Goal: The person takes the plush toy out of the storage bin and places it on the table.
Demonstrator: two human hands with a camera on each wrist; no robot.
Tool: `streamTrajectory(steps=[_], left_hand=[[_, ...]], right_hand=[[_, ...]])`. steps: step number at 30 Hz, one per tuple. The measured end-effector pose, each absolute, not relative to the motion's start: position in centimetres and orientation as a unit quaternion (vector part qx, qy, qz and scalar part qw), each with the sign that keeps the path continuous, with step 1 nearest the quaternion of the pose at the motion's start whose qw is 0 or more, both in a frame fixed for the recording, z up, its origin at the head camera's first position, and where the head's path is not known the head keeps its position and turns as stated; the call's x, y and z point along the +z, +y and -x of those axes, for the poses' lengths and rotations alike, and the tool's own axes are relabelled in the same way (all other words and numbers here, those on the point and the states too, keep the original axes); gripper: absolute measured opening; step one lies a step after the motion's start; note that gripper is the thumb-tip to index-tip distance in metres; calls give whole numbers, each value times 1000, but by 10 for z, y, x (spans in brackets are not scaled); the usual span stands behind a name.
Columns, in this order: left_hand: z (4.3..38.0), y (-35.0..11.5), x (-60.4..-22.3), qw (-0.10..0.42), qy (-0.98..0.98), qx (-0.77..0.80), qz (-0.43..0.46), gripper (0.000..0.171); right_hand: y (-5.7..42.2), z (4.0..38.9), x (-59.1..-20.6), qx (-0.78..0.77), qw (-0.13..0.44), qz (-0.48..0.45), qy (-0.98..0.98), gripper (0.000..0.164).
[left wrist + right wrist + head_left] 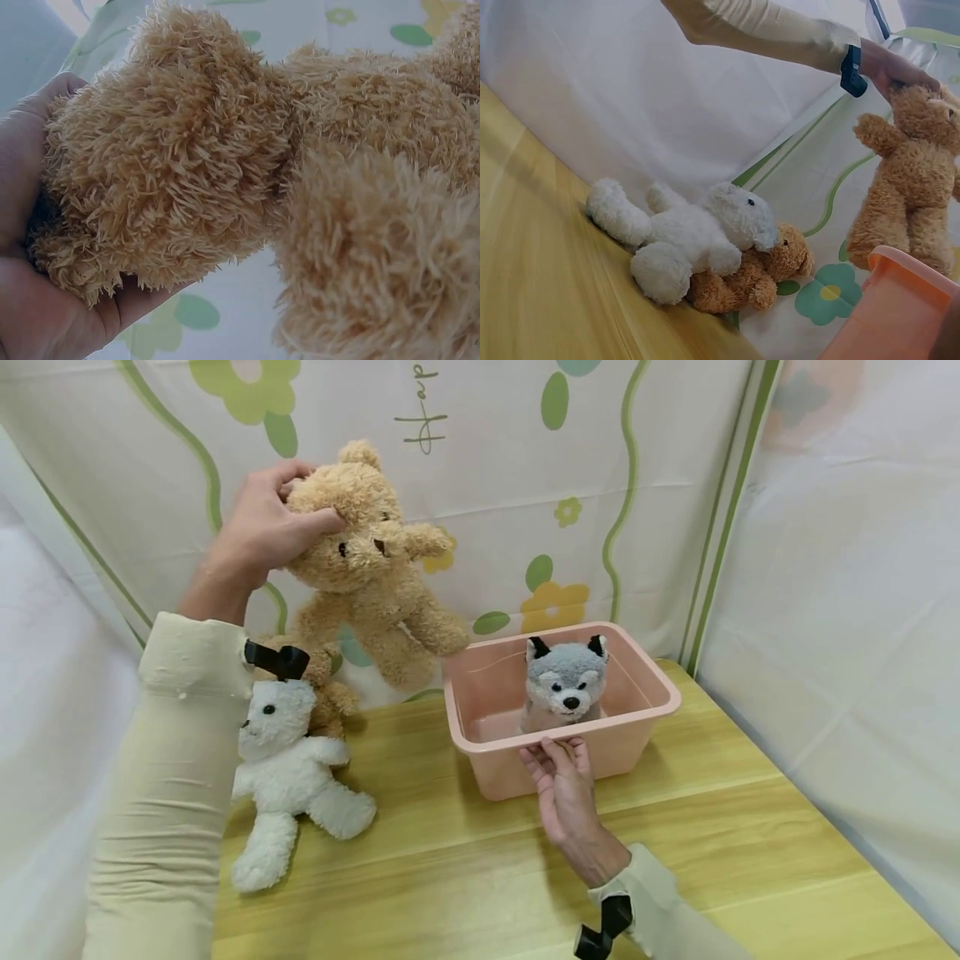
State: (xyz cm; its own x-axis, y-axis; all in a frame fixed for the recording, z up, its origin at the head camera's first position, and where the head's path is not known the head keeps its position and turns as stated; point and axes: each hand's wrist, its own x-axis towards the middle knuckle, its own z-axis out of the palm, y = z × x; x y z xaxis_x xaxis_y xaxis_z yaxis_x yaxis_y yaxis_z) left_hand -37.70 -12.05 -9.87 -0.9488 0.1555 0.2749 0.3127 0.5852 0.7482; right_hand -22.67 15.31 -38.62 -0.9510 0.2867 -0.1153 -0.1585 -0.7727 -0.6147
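My left hand point(262, 527) grips a tan teddy bear point(367, 560) by the head and holds it up in the air, left of a pink plastic bin point(562, 739). In the left wrist view the bear's curly fur point(172, 150) fills most of the picture, with the hand point(37, 292) around its head. A grey and white husky plush point(566, 681) sits upright inside the bin. At the bin's front rim my right hand point(566, 789) pinches the edge between thumb and fingers. The right wrist view shows the bear point(915, 172) hanging just beyond the bin's corner point(900, 300).
On the left of the wooden table point(450, 877), a white plush bear point(292, 781) lies against a brown teddy bear point(330, 693), which my left forearm partly covers in the head view. A flower-patterned curtain point(487, 468) hangs behind the table.
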Motion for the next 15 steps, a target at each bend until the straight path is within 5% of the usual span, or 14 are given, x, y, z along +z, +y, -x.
streamTrajectory(steps=[15], left_hand=[[405, -139, -135, 67, -938, -318, 119, 68]], right_hand=[[157, 228, -386, 932, 120, 112, -322, 13]])
